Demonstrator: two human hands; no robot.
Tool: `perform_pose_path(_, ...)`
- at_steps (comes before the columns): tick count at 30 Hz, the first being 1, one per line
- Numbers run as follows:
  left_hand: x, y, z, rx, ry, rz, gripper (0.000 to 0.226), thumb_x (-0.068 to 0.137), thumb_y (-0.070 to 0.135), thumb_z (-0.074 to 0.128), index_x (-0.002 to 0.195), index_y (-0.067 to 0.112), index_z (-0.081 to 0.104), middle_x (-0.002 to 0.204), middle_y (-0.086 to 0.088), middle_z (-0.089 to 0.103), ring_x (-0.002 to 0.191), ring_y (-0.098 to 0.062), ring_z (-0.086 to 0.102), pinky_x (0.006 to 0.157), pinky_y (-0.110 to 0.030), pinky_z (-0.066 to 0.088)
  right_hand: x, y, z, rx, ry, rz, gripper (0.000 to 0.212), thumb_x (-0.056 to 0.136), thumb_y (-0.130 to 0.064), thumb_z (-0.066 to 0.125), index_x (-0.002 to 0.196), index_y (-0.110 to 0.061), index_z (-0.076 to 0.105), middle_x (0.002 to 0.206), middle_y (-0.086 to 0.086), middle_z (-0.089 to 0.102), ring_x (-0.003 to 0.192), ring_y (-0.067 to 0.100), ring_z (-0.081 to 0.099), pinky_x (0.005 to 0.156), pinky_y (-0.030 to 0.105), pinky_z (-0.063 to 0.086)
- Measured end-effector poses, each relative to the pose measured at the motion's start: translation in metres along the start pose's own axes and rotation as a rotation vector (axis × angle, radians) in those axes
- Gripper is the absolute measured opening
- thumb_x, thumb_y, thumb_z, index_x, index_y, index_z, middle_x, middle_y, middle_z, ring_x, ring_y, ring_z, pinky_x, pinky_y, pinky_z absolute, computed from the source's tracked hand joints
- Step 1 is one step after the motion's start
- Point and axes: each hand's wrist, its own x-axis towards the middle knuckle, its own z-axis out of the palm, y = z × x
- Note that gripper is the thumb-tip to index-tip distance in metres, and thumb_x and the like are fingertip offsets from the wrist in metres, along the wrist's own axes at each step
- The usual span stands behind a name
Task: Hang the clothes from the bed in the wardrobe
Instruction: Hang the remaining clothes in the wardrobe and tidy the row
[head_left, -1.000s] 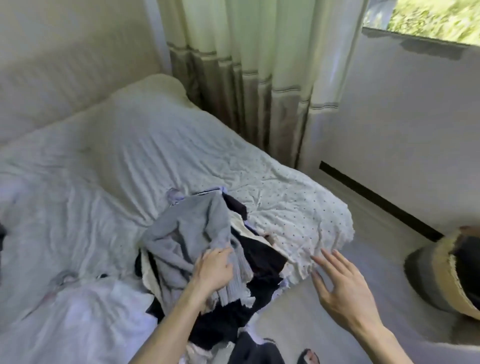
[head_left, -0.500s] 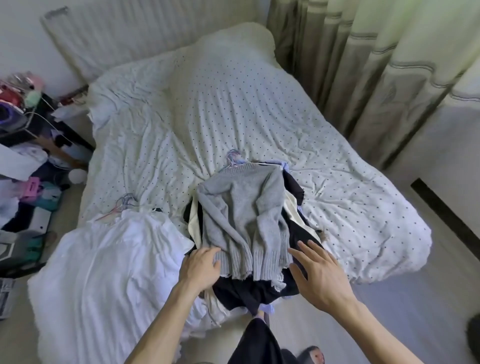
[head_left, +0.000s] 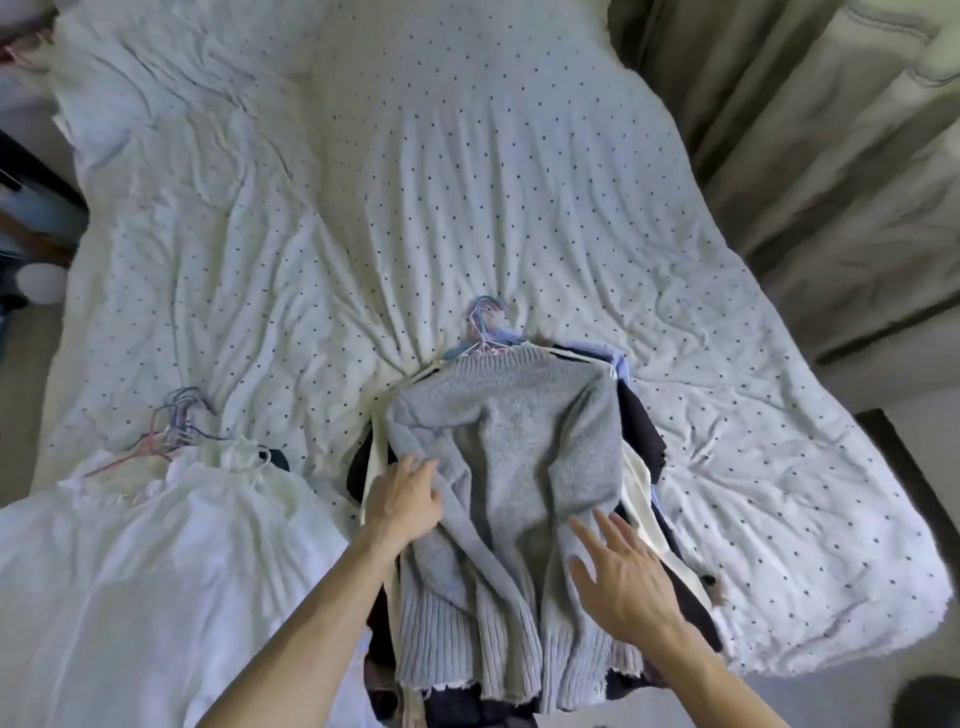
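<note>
Both hands at the grey sweater topping the clothes stack on the bed.

The grey sweater (head_left: 511, 457) runs near to far, hanger hooks (head_left: 485, 322) pointing far. The left hand (head_left: 408, 501) lies flat on its left edge, fingers loosely spread, gripping nothing; the right hand (head_left: 621, 582) hovers open over the near-right hem, equally close.

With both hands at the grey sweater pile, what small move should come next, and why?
Probably slide the right hand forward to the hanger hooks beyond the grey sweater: that hand hovers open, while the left hand already rests on the sweater's edge.
</note>
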Motion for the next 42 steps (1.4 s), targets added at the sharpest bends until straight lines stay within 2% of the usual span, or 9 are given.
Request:
perform_pose_path(7,0.154,-0.015,-0.032,0.140,0.131,0.040,0.062,0.094,0.040,0.057,0.147,0.016,0.038,0.147,-0.013,0.043,0.134,-0.032,0.043,0.110,-0.044,0.039,0.111,-0.003,0.013,0.089,-0.063,0.093,0.058,0.101,-0.048,0.028,0.156,-0.039,0.011,0.167,0.007,0.006,0.153,0.029,0.010,0.120,0.050,0.022)
perform_pose_path(11,0.211,-0.014,-0.031,0.109,0.060,0.020,0.046,0.098,0.038,0.052,0.136,0.012,0.048,0.123,-0.013,0.064,0.110,-0.033,0.062,0.092,-0.044,0.052,0.138,-0.001,0.040,0.066,-0.125,0.137,0.066,0.097,-0.058,0.022,0.158,-0.038,0.005,0.167,0.006,-0.003,0.154,0.028,-0.001,0.123,0.053,0.012)
perform_pose_path(18,0.216,0.001,-0.028,-0.198,0.054,0.017,0.046,0.098,0.045,0.047,0.131,0.014,0.055,0.132,-0.012,0.061,0.119,-0.034,0.058,0.097,-0.040,0.045,0.132,-0.007,0.057,-0.040,-0.104,0.153,0.065,0.099,-0.054,0.029,0.158,-0.040,0.006,0.165,0.002,-0.021,0.153,0.029,-0.010,0.123,0.055,0.002)
perform_pose_path(23,0.170,0.020,-0.052,-0.333,0.162,0.038,0.038,0.100,0.044,0.047,0.129,0.023,0.060,0.127,-0.007,0.066,0.114,-0.032,0.061,0.090,-0.036,0.046,0.122,-0.012,0.034,0.088,-0.108,0.160,0.057,0.102,-0.050,0.033,0.156,-0.036,0.020,0.167,0.002,0.000,0.153,0.028,0.003,0.123,0.048,0.008)
perform_pose_path(30,0.054,0.053,-0.088,-0.286,0.299,0.223,0.036,0.097,0.047,0.055,0.125,0.028,0.066,0.112,-0.003,0.074,0.106,-0.030,0.067,0.082,-0.033,0.049,0.058,-0.012,-0.056,0.484,0.436,0.239,0.070,0.095,-0.065,0.038,0.149,-0.020,0.041,0.160,0.005,0.030,0.147,0.023,0.030,0.118,0.042,0.030)
perform_pose_path(35,-0.037,0.088,-0.127,-0.400,0.259,0.350,0.037,0.076,0.066,0.052,0.106,0.049,0.065,0.094,0.020,0.075,0.095,-0.011,0.070,0.083,-0.029,0.053,-0.030,0.019,-0.121,0.206,0.619,0.152,0.066,0.101,-0.063,0.029,0.158,-0.032,0.017,0.166,-0.006,0.011,0.151,0.019,0.012,0.121,0.042,0.014)
perform_pose_path(37,-0.065,0.115,-0.144,-0.421,0.218,0.445,0.029,0.073,0.067,0.055,0.100,0.056,0.061,0.090,0.029,0.071,0.093,-0.002,0.067,0.084,-0.030,0.052,-0.067,0.033,-0.130,0.105,0.634,0.163,0.061,0.100,-0.064,0.018,0.156,-0.039,0.019,0.161,-0.010,0.026,0.149,0.021,0.019,0.121,0.045,0.018)
perform_pose_path(39,-0.091,0.148,-0.157,-0.415,0.173,0.548,0.021,0.073,0.063,0.058,0.093,0.057,0.064,0.087,0.031,0.068,0.089,0.004,0.063,0.080,-0.026,0.048,-0.110,0.049,-0.130,0.089,0.702,0.175,0.058,0.100,-0.063,0.009,0.141,-0.039,0.042,0.130,-0.006,0.055,0.124,0.024,0.046,0.107,0.043,0.036)
perform_pose_path(42,-0.130,0.208,-0.163,-0.382,0.119,0.681,0.022,0.072,0.062,0.060,0.091,0.055,0.066,0.090,0.024,0.070,0.092,0.001,0.062,0.080,-0.024,0.045,-0.181,0.076,-0.120,0.162,0.945,0.215,0.043,0.104,-0.053,0.018,0.101,-0.029,0.053,0.095,-0.005,0.060,0.085,0.017,0.048,0.082,0.038,0.045)
